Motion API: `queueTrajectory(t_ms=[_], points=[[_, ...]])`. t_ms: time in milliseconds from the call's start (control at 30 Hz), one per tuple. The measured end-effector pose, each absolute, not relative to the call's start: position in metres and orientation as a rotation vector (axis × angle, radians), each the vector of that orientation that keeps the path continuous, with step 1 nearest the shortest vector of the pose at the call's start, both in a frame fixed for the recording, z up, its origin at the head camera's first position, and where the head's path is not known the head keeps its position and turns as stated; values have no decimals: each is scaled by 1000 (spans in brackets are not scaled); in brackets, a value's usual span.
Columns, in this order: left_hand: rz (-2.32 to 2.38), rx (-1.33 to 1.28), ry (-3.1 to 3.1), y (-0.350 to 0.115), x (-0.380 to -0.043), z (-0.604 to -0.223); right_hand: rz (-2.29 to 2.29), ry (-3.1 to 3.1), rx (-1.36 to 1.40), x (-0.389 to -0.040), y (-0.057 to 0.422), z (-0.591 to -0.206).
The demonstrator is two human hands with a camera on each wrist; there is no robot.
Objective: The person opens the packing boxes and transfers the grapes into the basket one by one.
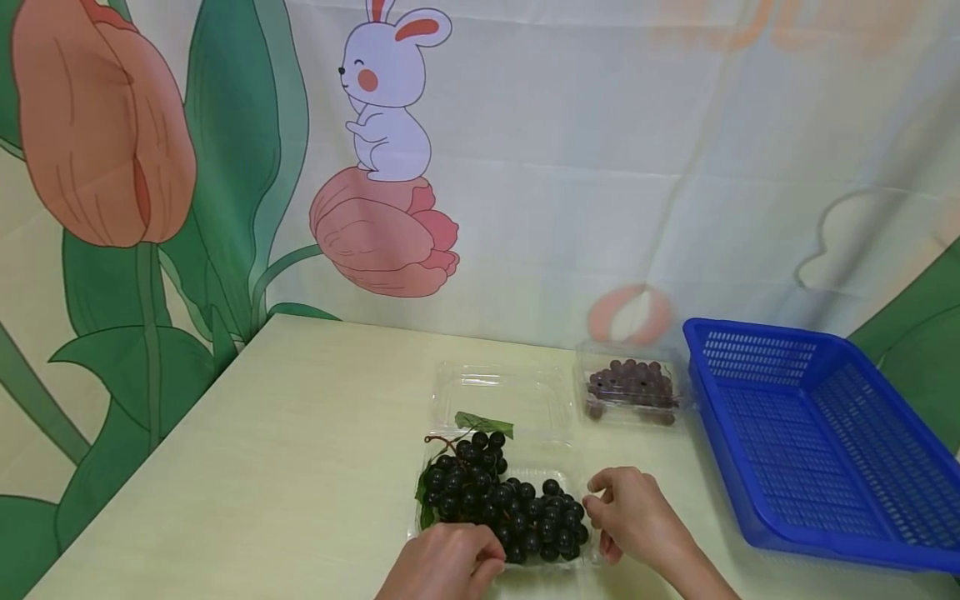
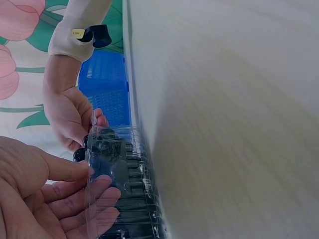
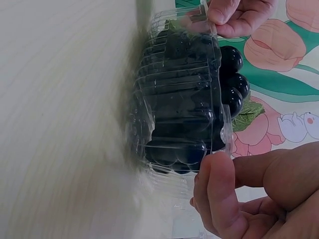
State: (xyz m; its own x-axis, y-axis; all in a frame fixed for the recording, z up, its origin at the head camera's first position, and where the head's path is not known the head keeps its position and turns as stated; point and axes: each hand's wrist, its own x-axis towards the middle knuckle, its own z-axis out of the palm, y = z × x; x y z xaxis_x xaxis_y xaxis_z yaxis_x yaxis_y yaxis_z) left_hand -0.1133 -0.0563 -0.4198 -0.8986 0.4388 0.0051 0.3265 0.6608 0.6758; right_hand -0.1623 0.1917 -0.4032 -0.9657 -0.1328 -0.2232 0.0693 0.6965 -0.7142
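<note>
A clear plastic clamshell box (image 1: 498, 467) lies with its lid (image 1: 501, 400) folded back on the table. Black grapes (image 1: 480, 492) fill its base, heaped above the rim, with a brown stem and green leaves (image 1: 483, 423) at the far left. My left hand (image 1: 447, 562) pinches the box's near rim, its thumb and fingers on either side of the thin plastic, as the left wrist view shows. At the right edge of the box, my right hand (image 1: 637, 518) holds the rim corner between thumb and curled fingers; its fingertips (image 3: 219, 164) partly cover that corner.
Behind and right stands a closed clear box (image 1: 630, 383) of reddish-purple grapes. A blue plastic basket (image 1: 716, 433) stands at the right side of the table (image 1: 225, 483). A printed cloth (image 1: 540, 208) with tulips and a rabbit hangs behind the table.
</note>
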Motion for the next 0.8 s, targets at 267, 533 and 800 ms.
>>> queueTrajectory(t_ms=[267,533,800], points=[[988,642,2745,-55,-113,-419,-1136,2643,-51,-162,193,-404],[913,690,2804,-57,-109,-420,-1162,2639,-57,-162,193,-404],[875,691,2917,-62,-103,-418,-1174,2620,-42,-162,193,-404]])
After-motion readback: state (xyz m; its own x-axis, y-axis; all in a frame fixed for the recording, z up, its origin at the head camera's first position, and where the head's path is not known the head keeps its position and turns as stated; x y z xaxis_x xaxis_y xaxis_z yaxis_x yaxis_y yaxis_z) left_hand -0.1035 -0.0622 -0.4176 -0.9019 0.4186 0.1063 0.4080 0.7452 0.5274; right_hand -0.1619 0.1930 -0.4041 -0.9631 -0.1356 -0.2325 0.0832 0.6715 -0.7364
